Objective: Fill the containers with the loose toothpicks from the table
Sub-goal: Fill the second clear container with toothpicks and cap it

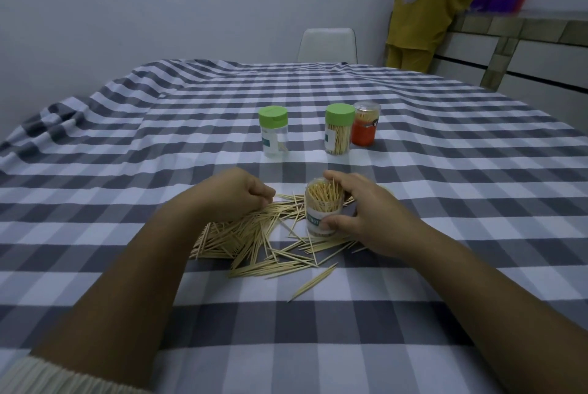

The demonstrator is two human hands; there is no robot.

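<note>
A pile of loose toothpicks (254, 241) lies on the checked tablecloth in front of me. My right hand (366, 212) grips an open clear container (323, 213) that stands upright and is packed with toothpicks. My left hand (235, 193) rests on the far left of the pile with its fingers curled down onto the toothpicks; whether it pinches any is hidden. Farther back stand a nearly empty green-lidded container (273, 132), a fuller green-lidded container (339, 129) and an orange container (365, 124) with a clear cap.
The grey and white checked tablecloth (127, 170) covers the whole table and is wrinkled at the far left. A white chair (327, 45) stands behind the table's far edge. A counter (525, 43) and hanging yellow clothing (423, 11) are at the back right.
</note>
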